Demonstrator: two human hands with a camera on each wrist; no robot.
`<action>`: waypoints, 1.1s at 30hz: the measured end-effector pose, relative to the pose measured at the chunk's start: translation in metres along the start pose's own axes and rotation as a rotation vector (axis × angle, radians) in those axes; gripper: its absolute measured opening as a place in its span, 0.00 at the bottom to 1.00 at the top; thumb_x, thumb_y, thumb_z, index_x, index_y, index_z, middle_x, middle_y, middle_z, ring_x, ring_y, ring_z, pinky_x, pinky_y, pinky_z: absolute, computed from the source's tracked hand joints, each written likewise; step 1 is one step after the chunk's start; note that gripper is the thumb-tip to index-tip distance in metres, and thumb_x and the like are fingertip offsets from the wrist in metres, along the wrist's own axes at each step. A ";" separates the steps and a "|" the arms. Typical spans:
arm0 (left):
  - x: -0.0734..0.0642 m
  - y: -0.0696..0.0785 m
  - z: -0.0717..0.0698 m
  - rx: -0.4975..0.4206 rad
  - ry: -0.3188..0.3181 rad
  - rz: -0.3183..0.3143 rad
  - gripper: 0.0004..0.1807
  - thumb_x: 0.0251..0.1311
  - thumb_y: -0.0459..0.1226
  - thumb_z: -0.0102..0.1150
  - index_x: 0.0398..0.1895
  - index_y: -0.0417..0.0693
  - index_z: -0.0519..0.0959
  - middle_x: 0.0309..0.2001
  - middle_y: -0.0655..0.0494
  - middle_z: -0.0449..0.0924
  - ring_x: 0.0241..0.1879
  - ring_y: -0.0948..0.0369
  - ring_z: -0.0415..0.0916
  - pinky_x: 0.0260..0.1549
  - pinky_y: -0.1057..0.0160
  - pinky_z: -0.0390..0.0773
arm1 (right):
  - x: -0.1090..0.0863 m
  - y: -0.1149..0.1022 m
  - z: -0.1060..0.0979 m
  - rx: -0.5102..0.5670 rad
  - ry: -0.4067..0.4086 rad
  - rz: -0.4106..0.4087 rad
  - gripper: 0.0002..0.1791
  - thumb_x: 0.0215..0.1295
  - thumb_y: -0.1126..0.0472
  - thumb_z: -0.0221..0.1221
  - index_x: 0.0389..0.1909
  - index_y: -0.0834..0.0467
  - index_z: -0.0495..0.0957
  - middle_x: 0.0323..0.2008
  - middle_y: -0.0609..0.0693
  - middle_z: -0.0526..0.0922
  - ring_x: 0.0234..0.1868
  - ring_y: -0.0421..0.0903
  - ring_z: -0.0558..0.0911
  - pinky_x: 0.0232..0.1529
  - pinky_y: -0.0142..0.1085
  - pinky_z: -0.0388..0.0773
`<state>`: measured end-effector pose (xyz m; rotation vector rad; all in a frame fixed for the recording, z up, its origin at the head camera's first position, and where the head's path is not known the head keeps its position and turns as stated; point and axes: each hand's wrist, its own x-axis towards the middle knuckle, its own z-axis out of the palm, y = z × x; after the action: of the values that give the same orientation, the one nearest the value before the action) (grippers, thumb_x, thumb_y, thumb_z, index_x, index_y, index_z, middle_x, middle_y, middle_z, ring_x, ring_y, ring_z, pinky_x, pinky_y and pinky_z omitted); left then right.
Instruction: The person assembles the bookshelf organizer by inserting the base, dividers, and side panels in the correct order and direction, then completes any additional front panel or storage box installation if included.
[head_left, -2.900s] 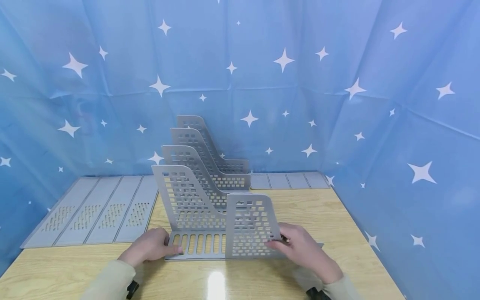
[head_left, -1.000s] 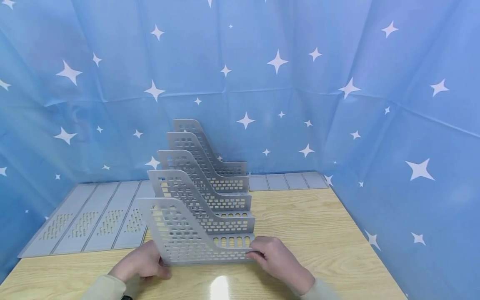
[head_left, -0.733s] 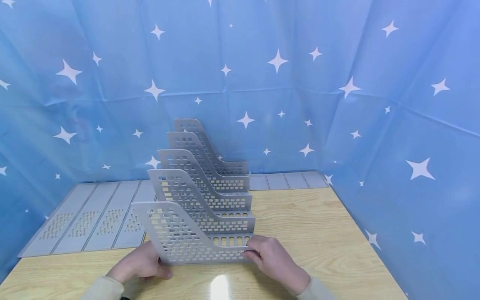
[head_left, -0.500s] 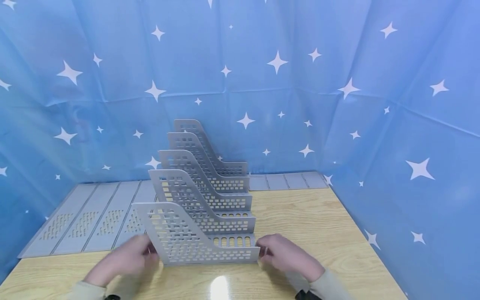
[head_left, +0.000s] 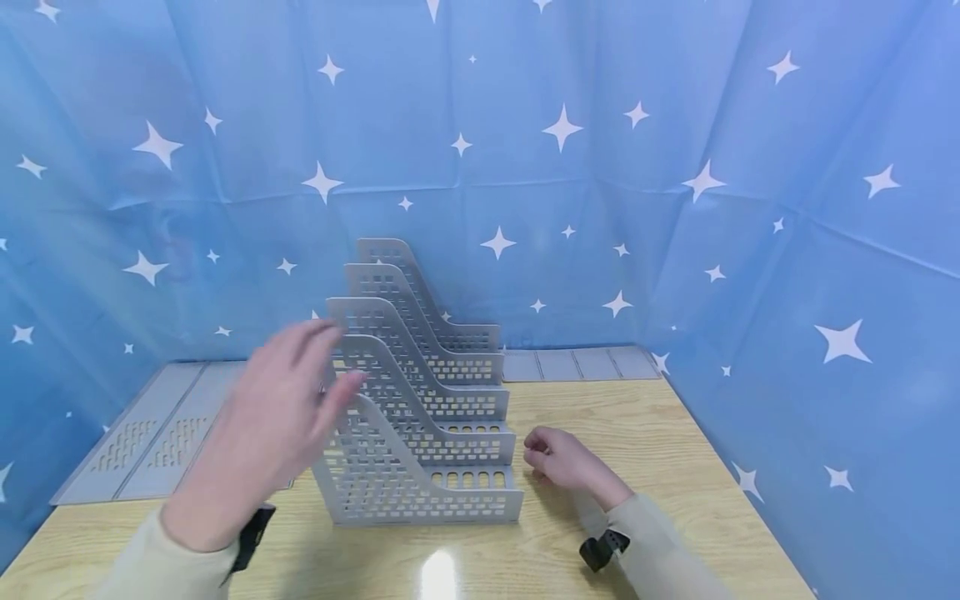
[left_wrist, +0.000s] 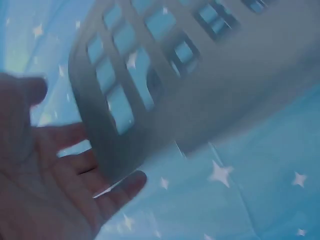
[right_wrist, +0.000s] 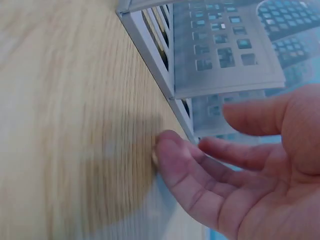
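- Head view: the left grip (head_left: 266,408), a blurred bare hand, is beside the tall left end of the front panel (head_left: 405,475), released, fingers spread; the left wrist view sets its fingers at a panel corner, contact uncertain.
- To steady that panel, the corner is probably best pinched lightly between thumb and fingers, with any push straight down, since thin sheet may flex or come loose.
- The grey rack (head_left: 442,446) stands mid-desk, five cut-out panels upright, one behind another.
- The right grip (head_left: 573,462) is just right of the rack, low by the desk, released, its loosely bent fingers around nothing; bracing the low front corner would likely stop sliding.
- Across the surface, flat panels with slanted hole patterns (head_left: 135,433) lie at the left, partly hidden by the left arm.
- The desk (head_left: 600,408) is pale wood grain, with glare near the front.
- Smaller flat panels (head_left: 581,364) line the rear right.
- A blue star-print curtain (head_left: 712,125) closes off the back and both sides.
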<state>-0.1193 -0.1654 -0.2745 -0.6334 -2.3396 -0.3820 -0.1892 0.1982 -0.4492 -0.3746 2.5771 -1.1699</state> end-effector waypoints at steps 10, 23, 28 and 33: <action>0.008 0.006 0.023 0.132 -0.213 -0.026 0.33 0.75 0.52 0.51 0.72 0.38 0.71 0.71 0.34 0.70 0.71 0.38 0.67 0.69 0.39 0.67 | 0.024 -0.005 0.009 0.118 0.070 0.105 0.08 0.78 0.67 0.51 0.47 0.68 0.77 0.37 0.58 0.80 0.32 0.50 0.83 0.33 0.44 0.84; -0.037 -0.058 -0.010 -0.049 -0.085 -0.122 0.30 0.75 0.42 0.56 0.76 0.45 0.68 0.72 0.37 0.70 0.31 0.56 0.84 0.28 0.55 0.82 | 0.064 -0.021 0.026 0.528 -0.060 0.041 0.23 0.82 0.56 0.47 0.63 0.71 0.72 0.39 0.59 0.88 0.33 0.47 0.86 0.34 0.40 0.85; -0.053 -0.082 -0.013 -0.093 -0.004 -0.168 0.27 0.72 0.39 0.60 0.72 0.44 0.74 0.65 0.39 0.77 0.28 0.72 0.72 0.25 0.66 0.70 | 0.064 -0.045 0.026 0.709 -0.030 -0.033 0.17 0.83 0.58 0.44 0.56 0.68 0.73 0.36 0.57 0.87 0.25 0.47 0.86 0.28 0.37 0.82; -0.066 -0.092 -0.003 -0.182 0.112 -0.217 0.22 0.67 0.33 0.63 0.64 0.39 0.79 0.48 0.45 0.81 0.41 0.76 0.65 0.29 0.76 0.67 | 0.049 -0.080 0.002 0.648 0.065 -0.055 0.10 0.78 0.63 0.46 0.39 0.64 0.73 0.32 0.58 0.87 0.20 0.48 0.84 0.23 0.37 0.78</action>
<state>-0.1238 -0.2663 -0.3266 -0.4292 -2.2883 -0.7170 -0.2244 0.1288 -0.3970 -0.2569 2.0782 -1.9568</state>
